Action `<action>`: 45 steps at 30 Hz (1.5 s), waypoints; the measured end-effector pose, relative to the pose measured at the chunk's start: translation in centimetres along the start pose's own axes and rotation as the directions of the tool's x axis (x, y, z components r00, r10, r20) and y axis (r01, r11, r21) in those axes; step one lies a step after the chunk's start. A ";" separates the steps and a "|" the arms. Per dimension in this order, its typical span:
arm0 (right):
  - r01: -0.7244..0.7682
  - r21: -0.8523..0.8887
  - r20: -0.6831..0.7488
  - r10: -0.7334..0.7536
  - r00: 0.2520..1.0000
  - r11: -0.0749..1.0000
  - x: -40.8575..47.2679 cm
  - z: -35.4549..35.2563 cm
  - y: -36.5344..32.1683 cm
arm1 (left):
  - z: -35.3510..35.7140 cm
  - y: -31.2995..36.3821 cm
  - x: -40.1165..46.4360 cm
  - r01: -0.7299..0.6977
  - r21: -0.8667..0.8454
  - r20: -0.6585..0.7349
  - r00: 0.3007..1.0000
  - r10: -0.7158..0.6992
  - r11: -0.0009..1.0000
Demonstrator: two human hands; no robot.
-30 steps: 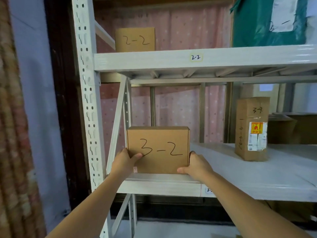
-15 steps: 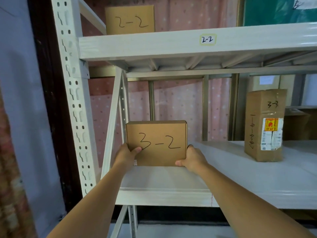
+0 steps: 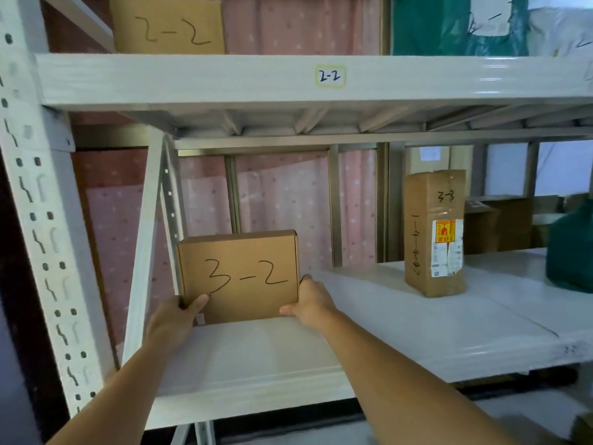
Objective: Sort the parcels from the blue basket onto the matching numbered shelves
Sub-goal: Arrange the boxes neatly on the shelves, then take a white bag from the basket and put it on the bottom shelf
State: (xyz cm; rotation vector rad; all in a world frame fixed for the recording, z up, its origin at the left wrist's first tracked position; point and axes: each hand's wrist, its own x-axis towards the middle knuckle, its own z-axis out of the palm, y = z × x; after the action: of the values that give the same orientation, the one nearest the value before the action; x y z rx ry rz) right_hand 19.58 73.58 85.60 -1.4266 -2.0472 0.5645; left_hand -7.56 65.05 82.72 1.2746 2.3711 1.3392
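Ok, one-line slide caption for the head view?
Both hands, left and right, set the 3-2 box on the lower shelf.

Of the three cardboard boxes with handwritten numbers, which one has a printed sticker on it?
The tall box marked 3-3, standing upright on the lower shelf. The box marked 3-2 and the box marked 2-2 show only handwriting.

My left hand (image 3: 175,319) covers the lower left corner of the 3-2 box (image 3: 239,277), and I can't see its fingers behind. The 2-2 box (image 3: 167,25) and green parcel (image 3: 449,25) are cut off at the top. Another green bag (image 3: 571,252) runs off the right edge. The print on the 3-3 box's label (image 3: 446,248) is too small to read.
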 end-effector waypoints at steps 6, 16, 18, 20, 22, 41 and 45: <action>-0.048 -0.074 0.002 0.049 0.999 0.996 0.0 -0.1 0.3 | -0.3 0.6 -0.8 -0.021 0.003 0.005 1.000 0.021 1.000; -0.010 -0.093 0.018 0.012 1.000 0.996 0.2 1.7 1.7 | -0.4 1.0 -1.0 0.036 -0.023 -0.015 0.999 -0.036 0.999; -0.001 -0.107 0.031 0.004 1.000 0.994 -0.5 0.9 2.0 | -0.5 1.2 -1.1 0.043 -0.025 -0.007 0.999 -0.043 0.999; 0.003 -0.150 0.045 0.004 0.999 0.989 -1.6 -0.4 2.3 | -0.9 1.4 -1.4 0.043 -0.068 0.015 0.999 -0.042 0.997; 0.010 -0.183 0.043 -0.002 0.999 0.983 -2.6 -2.0 2.7 | -1.2 1.6 -1.6 0.060 -0.129 0.057 0.997 -0.053 0.990; 0.162 -0.369 0.275 -0.059 0.960 0.915 -15.9 -12.6 7.7 | -6.6 6.7 -19.2 -0.223 0.316 0.304 0.945 0.124 0.922; 0.242 -0.395 0.312 -0.119 0.943 0.886 -19.3 -14.1 9.9 | -6.0 7.9 -26.3 -0.309 0.419 0.416 0.901 0.122 0.854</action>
State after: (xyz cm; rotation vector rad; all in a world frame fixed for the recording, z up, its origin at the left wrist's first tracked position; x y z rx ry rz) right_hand 41.00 59.01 85.74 -1.4269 -2.6267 0.2499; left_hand 10.99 44.04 85.21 1.7871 2.3934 0.4653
